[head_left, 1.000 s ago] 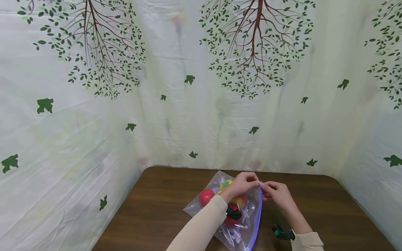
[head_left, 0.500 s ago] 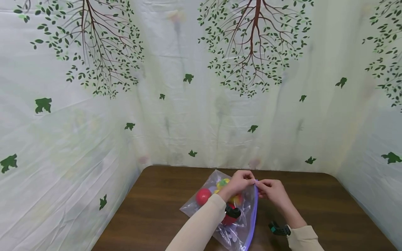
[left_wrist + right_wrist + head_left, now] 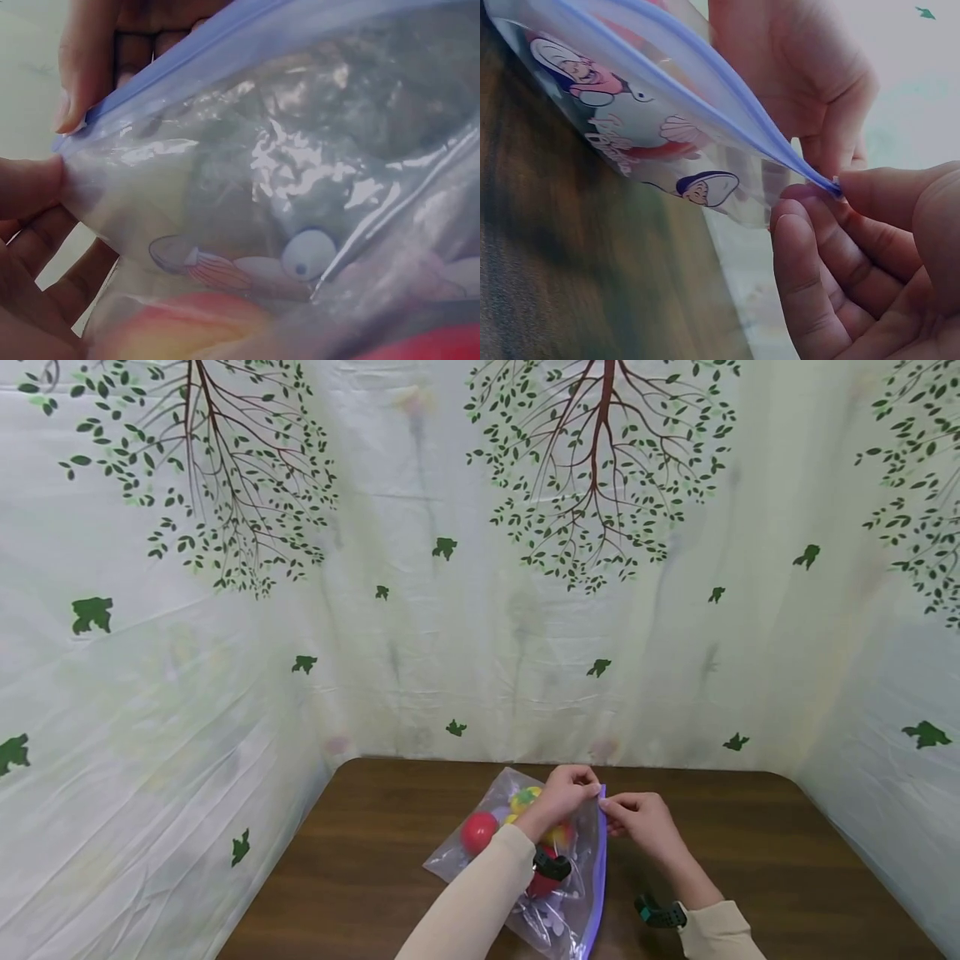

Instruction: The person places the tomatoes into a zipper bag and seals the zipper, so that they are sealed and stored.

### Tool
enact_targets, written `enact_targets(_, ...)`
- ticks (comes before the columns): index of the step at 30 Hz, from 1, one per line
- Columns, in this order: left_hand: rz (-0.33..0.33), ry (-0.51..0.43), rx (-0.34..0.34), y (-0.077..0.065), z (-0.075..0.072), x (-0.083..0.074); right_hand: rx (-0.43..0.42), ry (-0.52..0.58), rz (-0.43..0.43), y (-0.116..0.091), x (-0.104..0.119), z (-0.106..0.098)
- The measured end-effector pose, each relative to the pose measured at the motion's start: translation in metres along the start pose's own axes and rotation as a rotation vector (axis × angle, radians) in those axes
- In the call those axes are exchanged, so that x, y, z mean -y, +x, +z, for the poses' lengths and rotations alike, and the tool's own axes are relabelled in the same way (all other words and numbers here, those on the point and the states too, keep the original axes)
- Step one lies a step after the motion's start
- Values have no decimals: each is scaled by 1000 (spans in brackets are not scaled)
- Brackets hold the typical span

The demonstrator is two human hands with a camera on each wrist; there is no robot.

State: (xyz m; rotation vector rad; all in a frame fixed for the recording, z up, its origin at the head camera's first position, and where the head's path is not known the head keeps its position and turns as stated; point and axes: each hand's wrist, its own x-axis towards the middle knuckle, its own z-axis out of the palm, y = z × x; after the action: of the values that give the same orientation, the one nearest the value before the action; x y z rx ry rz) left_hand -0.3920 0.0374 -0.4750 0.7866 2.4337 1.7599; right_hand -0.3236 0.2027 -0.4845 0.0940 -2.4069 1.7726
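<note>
A clear zip bag [image 3: 459, 852] with a purple zip strip [image 3: 599, 877] lies on the table, its strip toward the right. My left hand [image 3: 564, 793] reaches across it and pinches the far corner just beside the strip. Facing it, my right hand [image 3: 647, 822] pinches the strip's far end between thumb and fingers [image 3: 799, 262]. In the right wrist view the strip's two edges stand apart, meeting at the pinched corner. Inside are a red ball-like thing [image 3: 480, 832], a yellow-and-green piece [image 3: 523, 797], a red-yellow rounded piece [image 3: 560, 836] and another red one [image 3: 543, 883], partly hidden by my left wrist.
The dark brown wooden table [image 3: 390, 843] has rounded far corners. Behind it and at both sides hangs a pale cloth [image 3: 517, 693] printed with trees and green leaves. Black bands [image 3: 660, 912] circle both wrists. Cartoon prints [image 3: 707, 187] show on the bag.
The bag and both hands have shifted slightly left in the head view, which itself has turned a little. My right fingertips now sit slightly lower along the strip.
</note>
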Motion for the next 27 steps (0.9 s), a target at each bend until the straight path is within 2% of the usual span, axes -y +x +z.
enact_targets(14, -44, -36, -18, -3, -3, 3, 12, -37, 7, -7, 0, 3)
enact_targets(27, -31, 2, -31, -3, -6, 8, 43, -40, 13, -13, -1, 4)
